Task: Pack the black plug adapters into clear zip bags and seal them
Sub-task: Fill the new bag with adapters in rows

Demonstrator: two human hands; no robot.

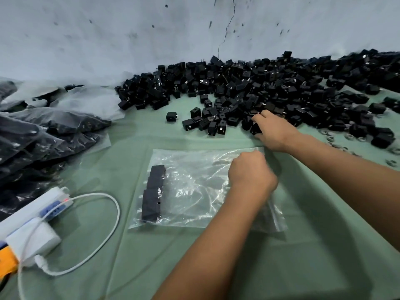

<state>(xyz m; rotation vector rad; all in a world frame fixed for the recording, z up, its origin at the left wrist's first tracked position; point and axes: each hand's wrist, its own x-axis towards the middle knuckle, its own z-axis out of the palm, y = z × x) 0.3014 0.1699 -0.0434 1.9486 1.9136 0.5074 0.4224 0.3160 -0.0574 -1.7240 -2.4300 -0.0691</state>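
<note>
I see L hand (pixel 251 169) pinching mouth edge of clear zip bag (pixel 194 187) flat on worktop (pixel 303 245), few adapters (pixel 152 193) inside at far end. R hand (pixel 272 131) curled round adapters at loose pile (pixel 259 89).

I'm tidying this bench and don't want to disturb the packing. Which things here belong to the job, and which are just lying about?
Part of the job:
- loose adapter pile
- open zip bag, adapters inside at its left end
- filled bags
- left hand on the bag, right hand gripping adapters

Lying about:
- white power strip
- white cable
- small rings
</note>
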